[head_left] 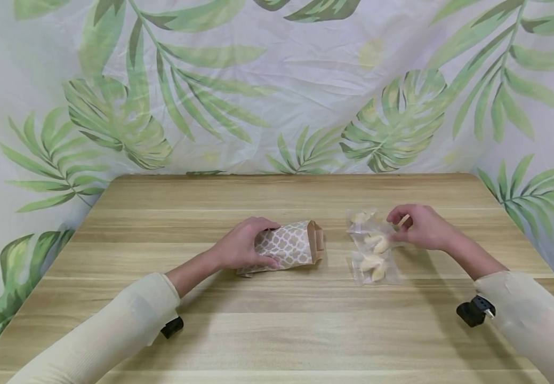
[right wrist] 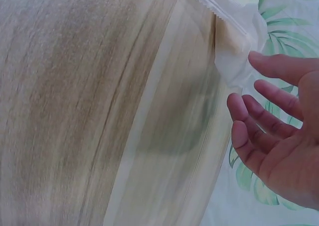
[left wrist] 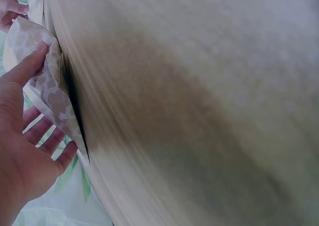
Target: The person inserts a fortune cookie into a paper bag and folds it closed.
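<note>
A brown paper bag (head_left: pixel 286 245) with a white lattice pattern lies on its side on the table, its mouth towards the right. My left hand (head_left: pixel 244 244) grips it near the closed end, thumb on one side and fingers on the other, as the left wrist view of the bag (left wrist: pixel 42 71) also shows. To the right lie three fortune cookies in clear wrappers: a far one (head_left: pixel 362 217), a middle one (head_left: pixel 377 242) and a near one (head_left: pixel 374 265). Beside the middle wrapper is my right hand (head_left: pixel 423 228), fingers loosely bent and thumb tip at the wrapper's edge (right wrist: pixel 234 52).
The wooden table (head_left: pixel 277 330) reaches back to a leaf-printed cloth (head_left: pixel 305 96) that hangs behind it. A black wrist camera (head_left: pixel 473 311) sits under the right sleeve, and another black wrist camera (head_left: pixel 172 327) under the left one.
</note>
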### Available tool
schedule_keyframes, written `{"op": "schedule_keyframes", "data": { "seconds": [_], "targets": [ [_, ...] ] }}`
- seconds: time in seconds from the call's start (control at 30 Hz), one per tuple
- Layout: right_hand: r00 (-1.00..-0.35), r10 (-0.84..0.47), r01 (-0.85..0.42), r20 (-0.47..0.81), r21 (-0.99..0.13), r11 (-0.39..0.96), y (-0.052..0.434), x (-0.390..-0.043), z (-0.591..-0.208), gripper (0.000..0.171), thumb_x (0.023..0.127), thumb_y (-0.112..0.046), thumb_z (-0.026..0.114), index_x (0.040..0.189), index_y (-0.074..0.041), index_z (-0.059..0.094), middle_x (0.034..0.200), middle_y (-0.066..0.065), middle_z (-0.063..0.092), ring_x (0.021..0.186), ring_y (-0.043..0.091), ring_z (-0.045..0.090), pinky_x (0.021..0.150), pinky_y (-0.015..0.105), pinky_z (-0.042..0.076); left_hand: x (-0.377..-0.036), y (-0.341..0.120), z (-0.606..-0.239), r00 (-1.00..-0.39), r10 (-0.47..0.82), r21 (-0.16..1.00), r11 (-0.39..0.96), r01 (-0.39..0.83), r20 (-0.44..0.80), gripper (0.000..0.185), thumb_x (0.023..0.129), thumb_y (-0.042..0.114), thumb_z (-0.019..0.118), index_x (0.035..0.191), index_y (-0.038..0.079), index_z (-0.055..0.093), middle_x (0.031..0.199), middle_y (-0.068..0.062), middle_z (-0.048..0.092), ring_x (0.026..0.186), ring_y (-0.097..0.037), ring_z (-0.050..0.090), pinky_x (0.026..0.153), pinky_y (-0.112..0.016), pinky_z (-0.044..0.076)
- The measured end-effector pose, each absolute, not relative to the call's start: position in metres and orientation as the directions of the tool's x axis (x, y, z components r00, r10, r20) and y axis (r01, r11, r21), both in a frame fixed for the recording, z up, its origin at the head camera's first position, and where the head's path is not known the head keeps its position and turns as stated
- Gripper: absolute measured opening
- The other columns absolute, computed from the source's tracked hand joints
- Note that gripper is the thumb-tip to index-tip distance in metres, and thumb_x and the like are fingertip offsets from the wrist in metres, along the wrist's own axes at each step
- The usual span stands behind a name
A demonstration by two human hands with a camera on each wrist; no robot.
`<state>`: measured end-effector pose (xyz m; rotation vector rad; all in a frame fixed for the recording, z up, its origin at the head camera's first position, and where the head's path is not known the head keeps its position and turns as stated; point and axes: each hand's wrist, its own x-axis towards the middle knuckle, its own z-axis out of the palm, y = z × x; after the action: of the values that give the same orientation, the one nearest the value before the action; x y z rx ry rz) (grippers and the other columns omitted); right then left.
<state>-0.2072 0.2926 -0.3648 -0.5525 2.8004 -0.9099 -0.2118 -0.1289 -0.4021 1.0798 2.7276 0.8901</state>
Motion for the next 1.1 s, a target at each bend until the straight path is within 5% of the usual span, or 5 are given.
{"op": "schedule_keyframes", "data": {
  "seconds": [0.33, 0.5, 0.77, 1.1],
  "targets": [
    [-0.914, -0.405, -0.368, 0.038, -0.504, 0.782, 0.286, -0.206, -0.372, 0.007, 0.089, -0.002, 0.078, 0.092, 0.003, 0.076, 0.084, 0.006, 0.073, 0.075, 0.019, 0.067, 0.063, 0.026, 0.053, -0.211, -0.129, -0.402, -0.753, 0.646, 0.547, 0.587, 0.596, 0.127, 0.083, 0.072, 0.037, 0.096, 0.137, -0.002, 0.062, 0.134, -0.015, 0.066, 0.126, -0.032, 0.059, 0.110, -0.048, 0.047],
    [-0.934, -0.357, -0.312, 0.011, -0.513, 0.799, 0.277, -0.201, -0.376, 0.034, 0.094, -0.026, 0.078, 0.104, 0.006, 0.077, 0.095, 0.013, 0.077, 0.082, 0.021, 0.070, 0.069, 0.033, 0.057, -0.211, -0.129, -0.401, -0.753, 0.647, 0.541, 0.594, 0.595, 0.117, 0.083, 0.072, 0.036, 0.096, 0.137, -0.002, 0.062, 0.134, -0.015, 0.066, 0.126, -0.032, 0.059, 0.110, -0.049, 0.047],
    [-0.966, -0.250, -0.215, -0.057, -0.352, 0.911, 0.254, -0.196, -0.378, 0.089, 0.079, -0.072, 0.076, 0.121, 0.006, 0.072, 0.114, 0.023, 0.072, 0.096, 0.032, 0.069, 0.079, 0.051, 0.059, -0.211, -0.129, -0.401, -0.750, 0.651, 0.539, 0.593, 0.598, 0.117, 0.083, 0.072, 0.035, 0.096, 0.137, -0.002, 0.061, 0.134, -0.016, 0.066, 0.125, -0.032, 0.060, 0.109, -0.049, 0.047],
    [-0.957, -0.255, -0.213, -0.139, -0.263, 0.941, 0.241, -0.200, -0.372, 0.094, 0.072, -0.064, 0.085, 0.136, 0.002, 0.065, 0.117, 0.023, 0.061, 0.092, 0.032, 0.061, 0.072, 0.049, 0.056, -0.212, -0.128, -0.400, -0.752, 0.650, 0.544, 0.595, 0.592, 0.108, 0.083, 0.073, 0.035, 0.096, 0.138, -0.002, 0.061, 0.135, -0.016, 0.066, 0.127, -0.033, 0.059, 0.110, -0.049, 0.047]
  ]
}}
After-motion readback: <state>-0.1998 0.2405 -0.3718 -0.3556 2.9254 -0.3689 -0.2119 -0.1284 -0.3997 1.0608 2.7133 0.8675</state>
